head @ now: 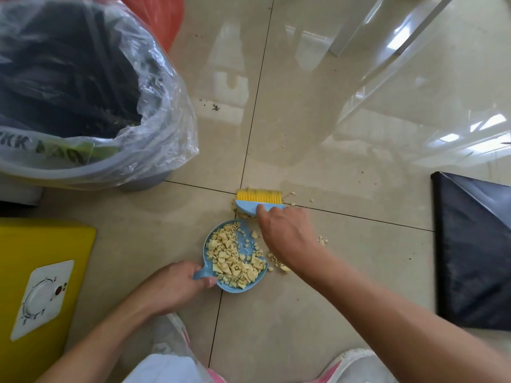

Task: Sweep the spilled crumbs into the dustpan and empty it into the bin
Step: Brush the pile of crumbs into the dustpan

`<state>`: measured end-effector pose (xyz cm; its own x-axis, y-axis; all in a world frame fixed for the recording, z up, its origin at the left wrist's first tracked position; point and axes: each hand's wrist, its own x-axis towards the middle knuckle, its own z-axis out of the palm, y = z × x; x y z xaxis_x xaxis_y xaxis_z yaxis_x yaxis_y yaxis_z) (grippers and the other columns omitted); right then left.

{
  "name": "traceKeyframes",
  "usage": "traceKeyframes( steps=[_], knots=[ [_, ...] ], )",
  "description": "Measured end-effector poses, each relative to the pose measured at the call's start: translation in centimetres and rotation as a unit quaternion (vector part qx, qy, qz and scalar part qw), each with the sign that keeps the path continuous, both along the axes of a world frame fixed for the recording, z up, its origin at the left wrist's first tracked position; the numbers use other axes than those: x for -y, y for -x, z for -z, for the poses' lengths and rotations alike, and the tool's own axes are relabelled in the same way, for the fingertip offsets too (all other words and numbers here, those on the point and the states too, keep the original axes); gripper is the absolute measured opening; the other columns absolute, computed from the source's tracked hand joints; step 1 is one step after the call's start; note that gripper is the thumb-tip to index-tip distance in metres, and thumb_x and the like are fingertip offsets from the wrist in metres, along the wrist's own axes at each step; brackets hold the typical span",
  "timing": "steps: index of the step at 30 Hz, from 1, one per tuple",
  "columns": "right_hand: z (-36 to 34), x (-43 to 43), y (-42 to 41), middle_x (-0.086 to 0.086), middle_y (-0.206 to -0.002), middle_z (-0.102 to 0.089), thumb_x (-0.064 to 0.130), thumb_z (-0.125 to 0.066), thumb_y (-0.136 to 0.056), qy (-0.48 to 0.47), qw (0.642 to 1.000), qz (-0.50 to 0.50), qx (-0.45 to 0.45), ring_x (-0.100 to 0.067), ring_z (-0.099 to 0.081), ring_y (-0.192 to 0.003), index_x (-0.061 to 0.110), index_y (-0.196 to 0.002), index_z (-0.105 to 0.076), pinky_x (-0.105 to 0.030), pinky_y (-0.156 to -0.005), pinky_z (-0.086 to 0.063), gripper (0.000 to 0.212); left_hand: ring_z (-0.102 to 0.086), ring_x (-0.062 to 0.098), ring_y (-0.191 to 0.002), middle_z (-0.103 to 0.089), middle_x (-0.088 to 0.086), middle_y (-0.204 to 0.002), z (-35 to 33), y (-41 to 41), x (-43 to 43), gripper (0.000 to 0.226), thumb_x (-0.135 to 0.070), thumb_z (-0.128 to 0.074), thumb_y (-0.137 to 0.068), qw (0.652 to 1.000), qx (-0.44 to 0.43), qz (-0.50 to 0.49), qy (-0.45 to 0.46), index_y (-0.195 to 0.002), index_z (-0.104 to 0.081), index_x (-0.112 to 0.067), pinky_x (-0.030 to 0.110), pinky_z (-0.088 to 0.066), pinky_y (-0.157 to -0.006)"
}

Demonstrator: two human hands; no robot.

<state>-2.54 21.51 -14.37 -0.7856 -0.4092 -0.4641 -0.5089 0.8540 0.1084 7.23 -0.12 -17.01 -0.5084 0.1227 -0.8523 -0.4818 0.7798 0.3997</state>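
Grips the well-filled dustpan [247, 242] by its handle at lower centre with the left hand [174, 286], clamps the right hand [284, 233] on the brush [258, 200] just above, has stray crumbs [322, 240] and the upper-left bin [83, 174] yet to tackle.

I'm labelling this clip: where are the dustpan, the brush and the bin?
dustpan [244, 242], head view, bare blue floor of the pan.
brush [246, 206], head view, blue back behind the bristles.
bin [83, 175], head view, grey rim under the liner.

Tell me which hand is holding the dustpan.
The left hand, curled round the handle of the blue dustpan, close to the body; the right hand reaches further out and holds the yellow-bristled brush.
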Motion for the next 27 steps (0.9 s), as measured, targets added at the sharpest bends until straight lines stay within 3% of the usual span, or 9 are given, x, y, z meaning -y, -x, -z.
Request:
traceKeyframes(
  steps=[7, 11, 14, 17, 21, 23, 27],
  knots=[
    [-1.2, -1.3, -3.4, 0.001, -0.062, -0.028, 0.010, -0.046, -0.094, 0.024, 0.997, 0.043, 0.059, -0.030, -0.036, -0.052, 0.015, -0.117, -0.055, -0.032, -0.044, -0.014, 0.025, -0.041, 0.009, -0.048, -0.047, -0.002, -0.057, -0.2, 0.0, -1.1, 0.043, -0.050, -0.056, -0.097, 1.000, -0.007, -0.015, -0.026, -0.065, -0.048, -0.023, 0.030, -0.030, -0.052],
    [-2.2, -0.6, -5.5, 0.001, -0.064, -0.028, 0.012, -0.045, -0.094, 0.047, 0.992, 0.078, 0.090, -0.028, -0.031, -0.051, 0.017, -0.110, -0.055, -0.033, -0.044, -0.014, 0.020, -0.041, 0.009, -0.047, -0.047, -0.002, -0.056, -0.2, -0.2, -1.3, 0.041, -0.051, -0.056, -0.096, 0.999, -0.001, -0.027, -0.033, -0.067, -0.049, -0.023, 0.031, -0.032, -0.054],
    [-3.2, -0.1, -6.9, 0.001, -0.067, -0.033, 0.014, -0.045, -0.093, 0.075, 0.986, 0.095, 0.112, -0.035, -0.039, -0.060, 0.020, -0.104, -0.053, -0.034, -0.045, -0.019, 0.015, -0.045, 0.012, -0.047, -0.050, -0.002, -0.057, -0.1, -0.2, -1.3, 0.040, -0.052, -0.056, -0.096, 0.999, 0.001, -0.026, -0.032, -0.074, -0.056, -0.018, 0.031, -0.036, -0.055],
    [-4.9, 0.0, -7.7, 0.002, -0.063, -0.034, 0.019, -0.043, -0.093, 0.098, 0.982, 0.103, 0.127, -0.034, -0.042, -0.060, 0.022, -0.094, -0.048, -0.035, -0.045, -0.022, 0.006, -0.045, 0.013, -0.045, -0.049, -0.001, -0.052, 0.0, -0.2, -1.3, 0.041, -0.051, -0.056, -0.096, 0.999, -0.001, -0.020, -0.033, -0.069, -0.050, -0.020, 0.031, -0.036, -0.054],
    [-6.9, -2.3, -6.1, -0.006, -0.073, -0.059, 0.028, -0.041, -0.095, 0.115, 0.975, 0.163, 0.099, -0.037, -0.059, -0.071, 0.022, -0.097, -0.053, -0.038, -0.057, -0.045, 0.015, -0.045, 0.011, -0.044, -0.049, -0.001, -0.055, 0.1, -0.2, -1.2, 0.041, -0.052, -0.057, -0.096, 0.999, -0.004, -0.009, -0.039, -0.070, -0.049, -0.021, 0.030, -0.035, -0.052],
    [-7.2, -4.8, -4.0, -0.006, -0.075, -0.060, 0.030, -0.042, -0.096, 0.092, 0.968, 0.224, 0.069, -0.035, -0.063, -0.076, 0.022, -0.088, -0.052, -0.037, -0.059, -0.045, 0.016, -0.045, 0.011, -0.047, -0.050, -0.001, -0.057, 0.3, -0.1, -1.0, 0.043, -0.054, -0.057, -0.095, 0.999, 0.000, -0.009, -0.038, -0.069, -0.047, -0.021, 0.031, -0.034, -0.052],
    [-6.2, -11.4, -1.6, -0.002, -0.069, -0.054, 0.022, -0.043, -0.092, 0.002, 0.944, 0.330, 0.024, -0.029, -0.052, -0.064, 0.020, -0.068, -0.045, -0.033, -0.053, -0.038, 0.024, -0.048, 0.013, -0.055, -0.055, -0.003, -0.064, 0.5, 0.3, -0.4, 0.043, -0.057, -0.057, -0.093, 1.000, 0.003, 0.019, -0.017, -0.073, -0.053, -0.019, 0.032, -0.033, -0.056]
  ],
)
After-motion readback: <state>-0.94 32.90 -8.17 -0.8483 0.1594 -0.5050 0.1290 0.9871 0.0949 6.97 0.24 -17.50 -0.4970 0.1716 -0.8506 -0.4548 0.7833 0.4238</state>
